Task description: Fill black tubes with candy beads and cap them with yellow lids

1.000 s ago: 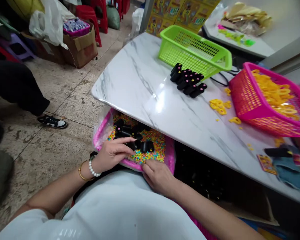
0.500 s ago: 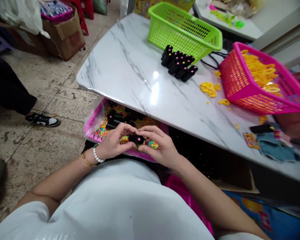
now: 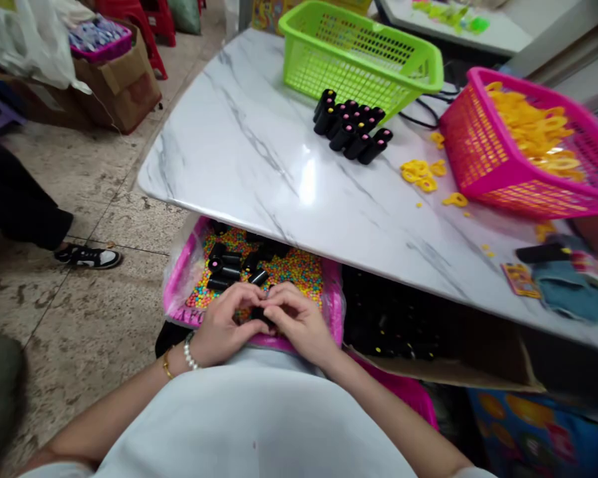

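Note:
Between my two hands, low over the tray and near my body, is a small black tube (image 3: 260, 317), mostly covered by fingers. My left hand (image 3: 224, 326), with a pearl bracelet at the wrist, curls thumb and forefinger around its left side. My right hand (image 3: 301, 325) pinches at its right end, fingertips meeting those of the left. Beneath them sits a pink tray (image 3: 172, 289) lined with clear plastic. Small multicoloured beads (image 3: 306, 271) fill it, and several black tubes (image 3: 223, 271) lie on top of them.
On the marble-patterned table (image 3: 219, 146) stand several upright black tubes (image 3: 349, 129), a green basket (image 3: 403, 73) and a pink basket (image 3: 471, 143) of yellow pieces. Loose yellow rings (image 3: 418, 174) and denim cloth (image 3: 568, 292) lie rightward. The table edge overhangs the tray. A person's shoe (image 3: 87, 256) is at left.
My hands have moved down and toward my body with the black tube, uncovering more of the tray. The tube's pink-dotted end, visible before, is now hidden. The camera view has shifted slightly.

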A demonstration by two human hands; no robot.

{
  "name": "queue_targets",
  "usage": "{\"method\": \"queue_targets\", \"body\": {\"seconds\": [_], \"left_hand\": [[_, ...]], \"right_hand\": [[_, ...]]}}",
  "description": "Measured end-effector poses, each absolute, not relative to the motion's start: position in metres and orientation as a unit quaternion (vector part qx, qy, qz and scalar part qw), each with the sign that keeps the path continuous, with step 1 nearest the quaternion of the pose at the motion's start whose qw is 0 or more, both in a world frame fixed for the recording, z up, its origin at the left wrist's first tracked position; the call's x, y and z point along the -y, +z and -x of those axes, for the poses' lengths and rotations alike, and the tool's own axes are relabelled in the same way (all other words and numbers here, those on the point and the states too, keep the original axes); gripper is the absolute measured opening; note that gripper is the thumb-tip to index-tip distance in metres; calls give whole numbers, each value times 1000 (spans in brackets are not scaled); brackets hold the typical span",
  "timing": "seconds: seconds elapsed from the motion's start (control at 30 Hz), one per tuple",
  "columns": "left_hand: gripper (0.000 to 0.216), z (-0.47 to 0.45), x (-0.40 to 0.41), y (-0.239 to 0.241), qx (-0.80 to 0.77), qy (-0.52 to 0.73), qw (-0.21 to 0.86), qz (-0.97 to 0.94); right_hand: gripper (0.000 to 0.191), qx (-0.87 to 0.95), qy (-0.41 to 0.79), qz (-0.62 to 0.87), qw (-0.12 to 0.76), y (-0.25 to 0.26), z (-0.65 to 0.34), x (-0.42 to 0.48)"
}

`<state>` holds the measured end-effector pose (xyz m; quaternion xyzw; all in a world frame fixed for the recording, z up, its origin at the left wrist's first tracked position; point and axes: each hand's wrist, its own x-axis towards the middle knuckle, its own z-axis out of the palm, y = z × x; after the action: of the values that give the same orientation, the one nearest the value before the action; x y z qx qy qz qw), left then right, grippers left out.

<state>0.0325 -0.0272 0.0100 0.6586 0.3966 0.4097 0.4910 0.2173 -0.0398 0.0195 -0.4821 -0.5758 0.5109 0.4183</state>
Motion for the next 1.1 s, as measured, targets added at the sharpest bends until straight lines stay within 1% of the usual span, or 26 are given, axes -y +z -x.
{"method": "queue_targets", "body": {"seconds": [0.07, 0.1, 0.2, 0.23, 0.3, 0.37, 0.4, 0.47, 0.53, 0.6, 0.63, 0.67, 0.73, 0.77, 0.8, 0.87, 0.93, 1.0, 1.07, 1.1], "left_hand": [[24, -32, 29, 12, -409, 394, 440, -696], [23, -32, 28, 13, -412, 389, 442, -695], [19, -36, 22, 16, -416, 387, 511, -644], [17, -38, 20, 19, -413, 384, 533, -631], [11, -41, 14, 25, -394, 358, 558, -637], [3, -44, 6, 33, -371, 313, 541, -687], [5, -46, 1, 37, -363, 288, 514, -722], [19, -52, -11, 42, -339, 237, 429, -803], [32, -62, -25, 40, -291, 182, 333, -878], [38, -74, -36, 32, -224, 126, 260, -931], [37, -79, -39, 27, -195, 96, 231, -948], [33, -84, -41, 22, -176, 71, 205, -960], [24, -87, -41, 12, -168, 41, 170, -970], [22, -86, -39, 9, -174, 38, 162, -971], [21, -83, -37, 6, -185, 44, 161, -969], [21, -74, -31, 4, -212, 68, 176, -959], [25, -65, -26, 5, -237, 95, 199, -946], [34, -59, -23, 6, -257, 111, 211, -937], [40, -56, -21, 8, -259, 109, 212, -936], [38, -55, -20, 8, -254, 103, 211, -938]], "right_hand": [[26, 531, 574, 477, 402, 17, -216, 42], [29, 520, 598, 464, 397, 16, -216, 43], [49, 489, 653, 415, 403, 14, -223, 44], [53, 472, 667, 407, 408, 14, -226, 44], [48, 446, 679, 415, 409, 14, -236, 45], [41, 462, 661, 436, 399, 17, -251, 45], [39, 488, 638, 448, 392, 21, -261, 44], [34, 573, 545, 485, 373, 29, -281, 41], [26, 686, 385, 524, 325, 38, -299, 34], [23, 782, 206, 540, 235, 43, -308, 26], [24, 818, 140, 529, 179, 42, -309, 23], [24, 845, 97, 511, 122, 41, -307, 21], [21, 879, 80, 469, 28, 34, -300, 19], [20, 888, 95, 450, 2, 30, -296, 20], [19, 890, 122, 440, -5, 27, -292, 21], [21, 877, 199, 436, 37, 23, -289, 25], [26, 838, 300, 440, 124, 25, -291, 28], [27, 776, 397, 444, 207, 30, -296, 30], [28, 720, 460, 450, 259, 37, -301, 32], [28, 703, 474, 453, 277, 39, -302, 33]]}}
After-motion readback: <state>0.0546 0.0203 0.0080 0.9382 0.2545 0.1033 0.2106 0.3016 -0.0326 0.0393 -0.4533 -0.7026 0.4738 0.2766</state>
